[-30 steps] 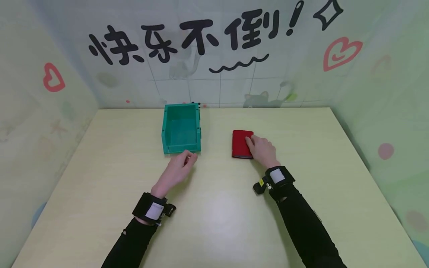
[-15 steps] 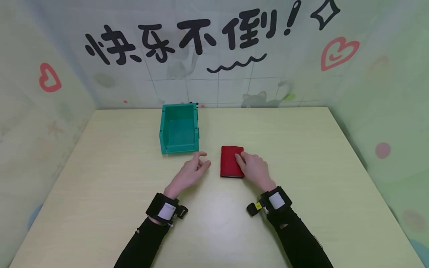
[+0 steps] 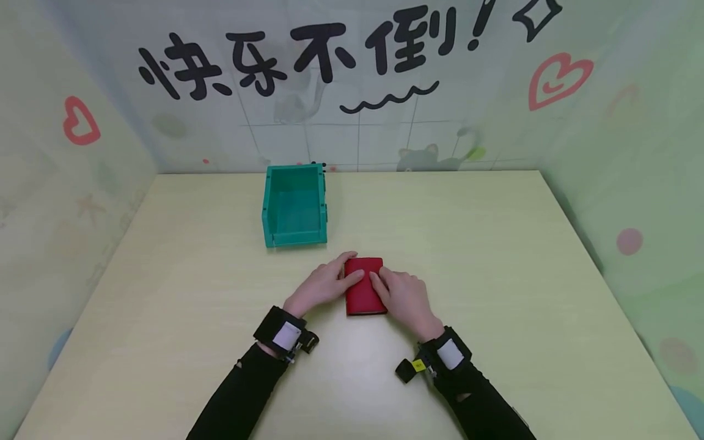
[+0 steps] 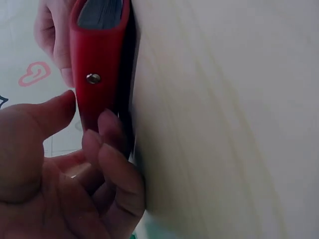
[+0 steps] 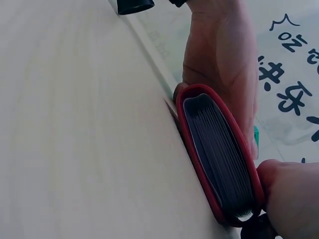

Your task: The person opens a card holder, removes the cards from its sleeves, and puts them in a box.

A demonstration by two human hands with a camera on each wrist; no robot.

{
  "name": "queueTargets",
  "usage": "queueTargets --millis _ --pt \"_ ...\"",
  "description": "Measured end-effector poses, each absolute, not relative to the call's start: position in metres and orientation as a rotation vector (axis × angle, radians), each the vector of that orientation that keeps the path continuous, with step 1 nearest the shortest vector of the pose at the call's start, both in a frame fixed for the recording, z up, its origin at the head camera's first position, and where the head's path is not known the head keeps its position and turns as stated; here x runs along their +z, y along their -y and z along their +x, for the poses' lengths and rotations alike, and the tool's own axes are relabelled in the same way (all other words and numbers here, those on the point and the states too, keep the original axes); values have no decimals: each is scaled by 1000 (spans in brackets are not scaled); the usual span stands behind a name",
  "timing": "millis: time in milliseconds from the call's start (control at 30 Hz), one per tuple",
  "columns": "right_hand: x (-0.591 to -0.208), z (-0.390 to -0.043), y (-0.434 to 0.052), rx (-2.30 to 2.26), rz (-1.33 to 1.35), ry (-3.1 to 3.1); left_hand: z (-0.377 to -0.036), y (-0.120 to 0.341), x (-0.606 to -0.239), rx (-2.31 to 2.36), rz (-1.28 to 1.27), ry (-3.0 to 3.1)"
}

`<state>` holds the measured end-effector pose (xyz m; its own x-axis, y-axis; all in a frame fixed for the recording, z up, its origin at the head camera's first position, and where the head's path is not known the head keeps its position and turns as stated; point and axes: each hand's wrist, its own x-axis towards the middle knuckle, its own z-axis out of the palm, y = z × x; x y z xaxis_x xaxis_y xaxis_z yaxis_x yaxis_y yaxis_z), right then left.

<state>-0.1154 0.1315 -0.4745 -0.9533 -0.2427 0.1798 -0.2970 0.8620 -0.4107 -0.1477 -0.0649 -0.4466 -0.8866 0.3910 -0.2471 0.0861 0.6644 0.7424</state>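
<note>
While the head view looks down, the left hand (image 3: pixel 324 286) and right hand (image 3: pixel 401 296) rest straight fingers on a red card wallet (image 3: pixel 363 294) lying flat on the bench (image 3: pixel 495 275) (near a green bin (image 3: pixel 295 206)). Left wrist view: relaxed fingers (image 4: pixel 112 149) touch its snap-studded edge. Right wrist view: its stacked sleeves show.
</note>
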Motion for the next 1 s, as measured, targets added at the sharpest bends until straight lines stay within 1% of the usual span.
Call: queueTargets --millis 167,433,667,800,1000 --pt "-478 -112 -130 648 465 2843 -148 62 -445 1032 409 -2528" --pt "-484 -111 -133 628 552 2793 -145 59 -444 1024 393 -2549" --pt "-490 -109 -141 843 501 2688 -142 58 -445 1017 390 -2569" --pt "-491 -108 -141 883 515 2624 -142 60 -445 996 394 -2580" --pt "-493 -110 -145 978 401 2549 -142 57 -446 913 435 -2608"
